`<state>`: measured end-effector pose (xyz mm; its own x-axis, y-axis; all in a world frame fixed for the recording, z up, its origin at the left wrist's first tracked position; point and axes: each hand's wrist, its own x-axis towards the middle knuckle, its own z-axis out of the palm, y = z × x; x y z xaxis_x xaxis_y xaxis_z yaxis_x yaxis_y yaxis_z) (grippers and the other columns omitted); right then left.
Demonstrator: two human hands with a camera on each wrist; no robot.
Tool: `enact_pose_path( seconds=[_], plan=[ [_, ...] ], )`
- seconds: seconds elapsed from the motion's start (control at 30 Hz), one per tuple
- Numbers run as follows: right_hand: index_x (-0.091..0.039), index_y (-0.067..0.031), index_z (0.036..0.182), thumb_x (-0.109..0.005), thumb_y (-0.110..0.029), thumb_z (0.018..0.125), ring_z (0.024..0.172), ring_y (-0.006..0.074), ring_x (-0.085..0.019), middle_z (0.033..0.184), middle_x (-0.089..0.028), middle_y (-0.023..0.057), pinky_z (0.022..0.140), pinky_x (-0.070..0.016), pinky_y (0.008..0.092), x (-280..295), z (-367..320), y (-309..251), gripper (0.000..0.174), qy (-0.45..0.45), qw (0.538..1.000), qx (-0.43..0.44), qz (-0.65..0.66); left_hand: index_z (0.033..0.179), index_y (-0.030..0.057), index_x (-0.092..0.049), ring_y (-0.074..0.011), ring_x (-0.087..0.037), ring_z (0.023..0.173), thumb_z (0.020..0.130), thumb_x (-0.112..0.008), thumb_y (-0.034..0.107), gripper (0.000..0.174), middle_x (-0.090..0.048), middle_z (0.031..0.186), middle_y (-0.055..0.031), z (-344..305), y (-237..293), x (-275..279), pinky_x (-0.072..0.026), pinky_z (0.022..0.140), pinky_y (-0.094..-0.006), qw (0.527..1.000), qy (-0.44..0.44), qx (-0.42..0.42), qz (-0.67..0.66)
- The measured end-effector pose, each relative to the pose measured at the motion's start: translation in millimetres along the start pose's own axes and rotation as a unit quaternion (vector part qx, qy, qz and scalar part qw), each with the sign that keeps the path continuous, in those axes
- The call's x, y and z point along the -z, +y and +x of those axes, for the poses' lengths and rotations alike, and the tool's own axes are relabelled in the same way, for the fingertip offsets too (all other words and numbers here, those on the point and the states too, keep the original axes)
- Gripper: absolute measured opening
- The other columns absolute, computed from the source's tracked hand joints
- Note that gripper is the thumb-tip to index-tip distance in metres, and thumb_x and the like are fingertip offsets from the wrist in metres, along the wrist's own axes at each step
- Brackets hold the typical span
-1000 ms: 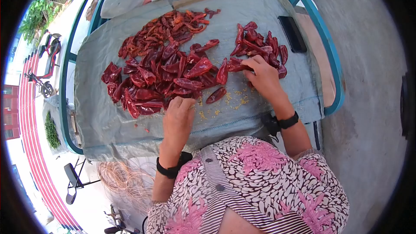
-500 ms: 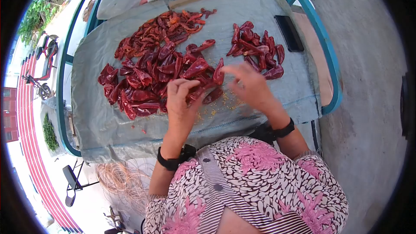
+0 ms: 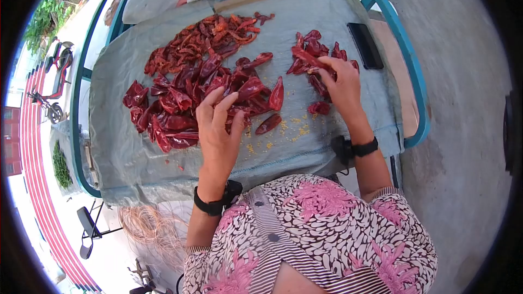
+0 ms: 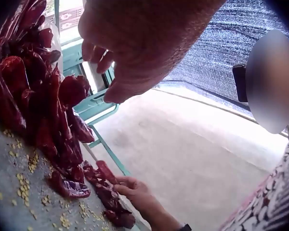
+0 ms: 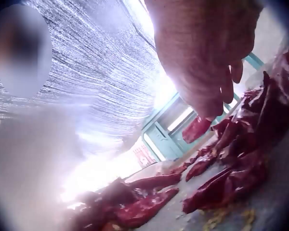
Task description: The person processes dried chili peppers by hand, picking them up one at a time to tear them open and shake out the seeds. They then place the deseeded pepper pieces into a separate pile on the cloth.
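Note:
My right hand (image 3: 344, 84) pinches a dried red chili pepper (image 3: 306, 56) between thumb and fingers, over the smaller pile of whole chilies (image 3: 314, 46) on the right. In the right wrist view the end of that chili (image 5: 196, 129) sticks out past the fingertips. My left hand (image 3: 218, 130) hovers at the front of the big pile of whole dried chilies (image 3: 177, 98), its fingers spread and loosely bent. Nothing shows between them in the left wrist view, where the hand (image 4: 144, 48) hangs above the chilies.
Darker orange-red shriveled chilies (image 3: 182, 49) lie behind the big pile. Yellow seeds (image 3: 294, 128) and a single chili (image 3: 268, 123) lie on the grey-green sheet (image 3: 141, 169). A phone (image 3: 365, 46) rests at the right, inside the teal metal rail (image 3: 417, 98).
My right hand went left to the big pile, then back right, now holding a chili over the small pile. The left hand reached in among the chilies, then drew back slightly left, fingers spread.

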<state>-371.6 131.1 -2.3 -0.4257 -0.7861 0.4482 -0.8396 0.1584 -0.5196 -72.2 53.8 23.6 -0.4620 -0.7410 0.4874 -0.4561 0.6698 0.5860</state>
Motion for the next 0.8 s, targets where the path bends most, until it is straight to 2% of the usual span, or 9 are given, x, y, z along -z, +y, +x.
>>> enact_pose_path(
  seconds=[0.07, 0.17, 0.23, 0.27, 0.37, 0.5, 0.53, 0.67, 0.8],
  plan=[
    [-0.073, -0.0100, 0.113, -0.072, -0.010, 0.089, 0.103, 0.0312, -0.067, 0.106, -0.074, 0.0093, 0.090, -0.0516, 0.0422, 5.0, -7.4, -24.8, 0.024, -0.066, 0.985, 0.074, 0.138, 0.133, 0.0097, -0.066, -0.0325, -0.058, 0.123, 0.082, -0.079, 0.000, 0.054, -0.057, 0.142, -0.0138, 2.2, 7.0, -0.4, -0.0505, 0.101, -0.0411, 0.999, -0.021, -0.034, -0.006],
    [-0.072, -0.0078, 0.115, -0.071, -0.007, 0.090, 0.106, 0.0319, -0.067, 0.109, -0.073, 0.0116, 0.091, -0.0532, 0.0403, 6.4, -26.6, -60.2, 0.026, -0.200, 0.948, 0.076, 0.237, 0.134, 0.0091, -0.065, -0.0334, -0.059, 0.123, 0.082, -0.079, 0.001, 0.055, -0.059, 0.141, -0.0129, 4.9, 19.2, -7.0, -0.0507, 0.101, -0.0417, 0.994, -0.097, -0.042, -0.035],
    [-0.071, -0.0070, 0.116, -0.071, -0.006, 0.090, 0.105, 0.0321, -0.067, 0.110, -0.072, 0.0123, 0.091, -0.0533, 0.0397, 8.0, -28.9, -71.7, 0.027, -0.250, 0.924, 0.085, 0.278, 0.131, 0.0084, -0.067, -0.0324, -0.063, 0.108, 0.083, -0.077, 0.002, 0.049, -0.066, 0.127, -0.0128, 1.0, 11.8, -12.3, -0.0528, 0.094, -0.0412, 0.989, -0.126, -0.072, -0.038],
    [-0.070, -0.0084, 0.119, -0.072, -0.007, 0.089, 0.108, 0.0319, -0.066, 0.114, -0.071, 0.0119, 0.094, -0.0517, 0.0417, 4.2, -30.1, -66.2, 0.031, -0.247, 0.922, 0.082, 0.286, 0.130, 0.0079, -0.068, -0.0322, -0.064, 0.105, 0.084, -0.077, 0.002, 0.047, -0.067, 0.123, -0.0128, -1.5, 11.1, -11.0, -0.0531, 0.092, -0.0411, 0.989, -0.130, -0.067, -0.027],
    [-0.069, -0.0112, 0.122, -0.073, -0.010, 0.087, 0.113, 0.0315, -0.063, 0.118, -0.070, 0.0101, 0.098, -0.0487, 0.0435, 4.9, -16.6, -38.6, 0.036, -0.091, 0.980, 0.166, 0.061, 0.130, 0.0074, -0.068, -0.0321, -0.064, 0.102, 0.088, -0.074, 0.003, 0.043, -0.068, 0.119, -0.0132, -3.6, 2.1, -5.2, -0.0529, 0.089, -0.0403, 0.995, -0.085, -0.039, 0.017],
    [-0.068, -0.0153, 0.123, -0.077, -0.015, 0.081, 0.118, 0.0302, -0.058, 0.119, -0.067, 0.0071, 0.104, -0.0410, 0.0470, -3.2, -3.7, 17.0, 0.043, -0.027, 0.988, 0.065, -0.140, 0.137, 0.0081, -0.065, -0.0330, -0.061, 0.109, 0.092, -0.070, 0.002, 0.046, -0.068, 0.122, -0.0145, 1.9, -16.0, 8.4, -0.0494, 0.096, -0.0409, 0.998, 0.026, 0.020, 0.057],
    [-0.069, -0.0159, 0.123, -0.078, -0.015, 0.080, 0.119, 0.0300, -0.057, 0.119, -0.067, 0.0068, 0.105, -0.0396, 0.0473, -4.6, -2.6, 24.6, 0.044, -0.009, 0.981, 0.048, -0.187, 0.143, 0.0088, -0.060, -0.0345, -0.057, 0.121, 0.093, -0.069, 0.001, 0.051, -0.064, 0.131, -0.0153, 5.9, -18.5, 10.8, -0.0434, 0.106, -0.0437, 0.994, 0.041, -0.001, 0.105],
    [-0.071, -0.0179, 0.114, -0.079, -0.015, 0.078, 0.117, 0.0285, -0.057, 0.114, -0.068, 0.0042, 0.105, -0.0364, 0.0475, -7.1, 2.4, 35.5, 0.038, -0.035, 0.978, 0.031, -0.202, 0.141, 0.0092, -0.061, -0.0364, -0.051, 0.131, 0.090, -0.072, 0.003, 0.053, -0.057, 0.142, -0.0139, 0.9, -18.5, 10.5, -0.0389, 0.112, -0.0469, 0.991, 0.024, 0.008, 0.128],
    [-0.073, -0.0184, 0.104, -0.078, -0.012, 0.078, 0.112, 0.0278, -0.059, 0.109, -0.069, 0.0021, 0.102, -0.0384, 0.0466, -5.3, 3.6, 33.7, 0.026, -0.030, 0.981, 0.040, -0.187, 0.128, 0.0086, -0.066, -0.0340, -0.054, 0.127, 0.088, -0.071, -0.001, 0.041, -0.061, 0.134, -0.0136, -9.0, -10.2, 3.1, -0.0420, 0.109, -0.0444, 0.995, -0.007, -0.021, 0.093]
  ],
)
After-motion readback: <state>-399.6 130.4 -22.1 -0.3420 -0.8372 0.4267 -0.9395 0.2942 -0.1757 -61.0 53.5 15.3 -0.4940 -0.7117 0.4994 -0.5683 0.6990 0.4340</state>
